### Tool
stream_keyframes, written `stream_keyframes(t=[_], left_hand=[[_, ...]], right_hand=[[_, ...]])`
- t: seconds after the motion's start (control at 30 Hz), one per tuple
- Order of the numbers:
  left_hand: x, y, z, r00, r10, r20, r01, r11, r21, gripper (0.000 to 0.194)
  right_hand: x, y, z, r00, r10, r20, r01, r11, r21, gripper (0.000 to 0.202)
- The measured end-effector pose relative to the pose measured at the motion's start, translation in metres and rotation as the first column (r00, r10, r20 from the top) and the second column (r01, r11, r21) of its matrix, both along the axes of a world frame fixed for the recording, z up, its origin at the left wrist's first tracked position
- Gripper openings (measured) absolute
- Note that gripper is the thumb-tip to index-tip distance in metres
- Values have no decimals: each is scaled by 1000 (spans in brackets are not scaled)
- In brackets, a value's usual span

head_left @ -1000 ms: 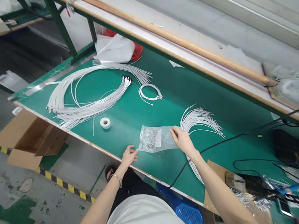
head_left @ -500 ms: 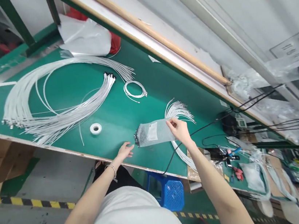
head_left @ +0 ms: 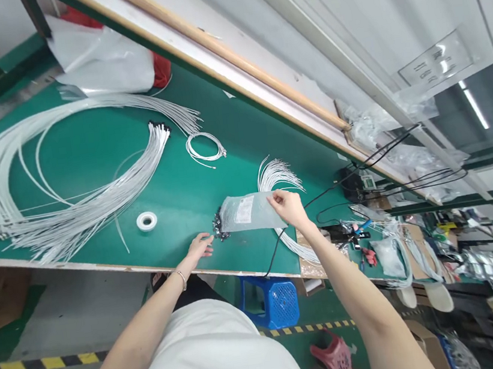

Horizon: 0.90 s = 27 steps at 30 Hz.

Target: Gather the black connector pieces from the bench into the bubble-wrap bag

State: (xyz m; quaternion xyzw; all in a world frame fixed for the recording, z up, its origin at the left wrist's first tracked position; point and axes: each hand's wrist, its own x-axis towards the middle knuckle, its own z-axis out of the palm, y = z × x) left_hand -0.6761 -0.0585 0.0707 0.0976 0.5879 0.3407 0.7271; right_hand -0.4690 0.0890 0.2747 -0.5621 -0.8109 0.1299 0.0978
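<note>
My right hand (head_left: 285, 208) pinches one end of a clear plastic bag (head_left: 246, 211) with a white label and holds it tilted above the green table (head_left: 87, 151). Small dark metal parts (head_left: 220, 231) are gathered at the bag's low end and spill onto the table. Just left of those parts, my left hand (head_left: 200, 246) rests flat on the table near its front edge, fingers apart, holding nothing. Behind my right hand lies a fan of white cables (head_left: 278, 175).
A big looped bundle of white cables (head_left: 43, 193) covers the left of the table. A tape roll (head_left: 146, 221) and a small cable coil (head_left: 205, 147) lie mid-table. Black cords (head_left: 321, 199) run off right toward cluttered tools. A blue stool (head_left: 275, 303) stands under the edge.
My right hand has lifted the bag off the table and tipped it, so the small parts slid to its low end. My left hand stayed put. The view swung right.
</note>
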Motion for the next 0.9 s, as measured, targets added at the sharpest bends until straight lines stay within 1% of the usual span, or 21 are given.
stream_keyframes(t=[0.1, 0.23, 0.37, 0.5, 0.63, 0.73, 0.8, 0.9], left_hand=[[-2, 4, 3, 999, 14, 50, -14, 1000, 5, 29], [0, 10, 11, 987, 29, 156, -32, 999, 18, 30], [2, 20, 24, 966, 14, 259, -25, 999, 38, 34], [-7, 33, 35, 952, -13, 306, -10, 997, 73, 43], [-19, 44, 40, 968, -22, 251, -5, 994, 106, 38], [-25, 47, 46, 983, -65, 174, 40, 989, 146, 34], [-29, 44, 52, 988, -106, 111, 84, 980, 182, 38], [-37, 38, 67, 990, -142, -8, 140, 959, 245, 50]], right_hand=[[5, -10, 4, 997, 6, -72, -6, 1000, -2, 37], [15, -42, 10, 981, -13, -193, 20, 999, 35, 36], [29, -83, 8, 946, -95, -310, 122, 990, 70, 33], [44, -115, 3, 889, -208, -407, 244, 969, 37, 34], [55, -130, -3, 819, -308, -484, 333, 942, -37, 40], [58, -138, -14, 768, -376, -519, 387, 917, -94, 43], [57, -143, -25, 734, -420, -534, 421, 898, -127, 43], [53, -150, -44, 692, -470, -548, 449, 875, -183, 43]])
